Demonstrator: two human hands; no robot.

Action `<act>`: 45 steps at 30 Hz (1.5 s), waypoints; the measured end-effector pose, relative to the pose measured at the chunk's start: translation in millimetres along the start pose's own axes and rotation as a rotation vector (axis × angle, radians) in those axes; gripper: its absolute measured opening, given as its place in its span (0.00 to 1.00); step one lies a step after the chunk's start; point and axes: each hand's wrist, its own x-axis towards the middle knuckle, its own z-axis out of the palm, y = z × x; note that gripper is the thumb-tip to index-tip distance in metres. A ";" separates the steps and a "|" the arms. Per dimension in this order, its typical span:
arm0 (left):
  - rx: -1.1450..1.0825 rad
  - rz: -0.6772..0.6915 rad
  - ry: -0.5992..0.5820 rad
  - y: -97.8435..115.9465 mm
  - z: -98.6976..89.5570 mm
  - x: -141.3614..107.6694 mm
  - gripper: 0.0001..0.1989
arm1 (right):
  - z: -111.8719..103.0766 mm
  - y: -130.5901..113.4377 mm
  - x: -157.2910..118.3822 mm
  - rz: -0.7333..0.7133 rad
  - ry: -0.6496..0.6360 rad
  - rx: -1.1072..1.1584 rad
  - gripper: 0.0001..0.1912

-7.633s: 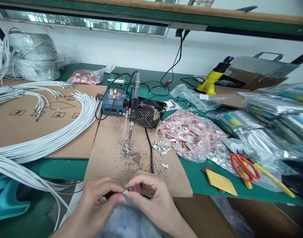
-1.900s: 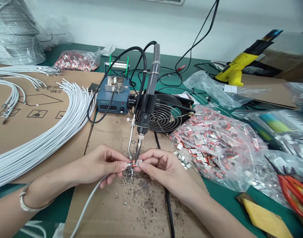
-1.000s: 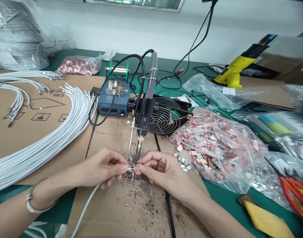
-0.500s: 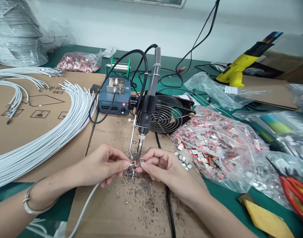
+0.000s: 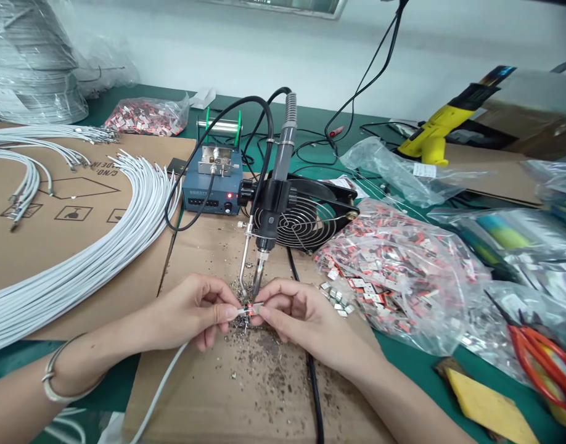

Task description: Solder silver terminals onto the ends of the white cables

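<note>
Left hand (image 5: 197, 314) pinches the end of a white round cable (image 5: 160, 388), thumb on fingers; right hand (image 5: 306, 320) pinches a small orange and silver metal connector (image 5: 251, 309), the two meeting at the fingertips. Connector sits just under the tip of a grey and black soldering iron (image 5: 274, 203), clamped tilted over a brown cardboard sheet (image 5: 209, 382); whether tip touches it, cannot tell. Thin silver feed tube (image 5: 245, 259) just left of the iron, metal debris on the cardboard around. Beyond: blue box-shaped control unit (image 5: 209, 191) with red light lit, black round fan with wire grille (image 5: 306, 222) behind the iron. Left: large bundle of white cables (image 5: 93, 265) on cardboard. Right: loose silver metal pieces (image 5: 337, 301), clear plastic bag of orange and silver connectors (image 5: 398, 265), near right red-handled scissors (image 5: 537, 364) and yellow flat sponge (image 5: 491, 407) on the green table (image 5: 403, 376)
</note>
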 end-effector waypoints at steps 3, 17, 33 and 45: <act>-0.026 -0.004 0.005 -0.3 4.0 -2.1 0.18 | 1.3 1.9 -13.1 -0.167 0.148 -0.312 0.07; -0.020 0.082 -0.059 -7.2 19.6 -14.3 0.17 | 35.3 20.2 -36.2 -0.398 0.452 -0.355 0.05; 0.109 0.125 -0.052 -11.4 17.9 -14.4 0.17 | 36.8 13.0 -32.1 -0.160 0.339 -0.104 0.08; -0.202 0.001 -0.242 -9.3 18.3 -15.5 0.21 | 56.1 20.9 -43.8 -0.692 0.474 -0.295 0.07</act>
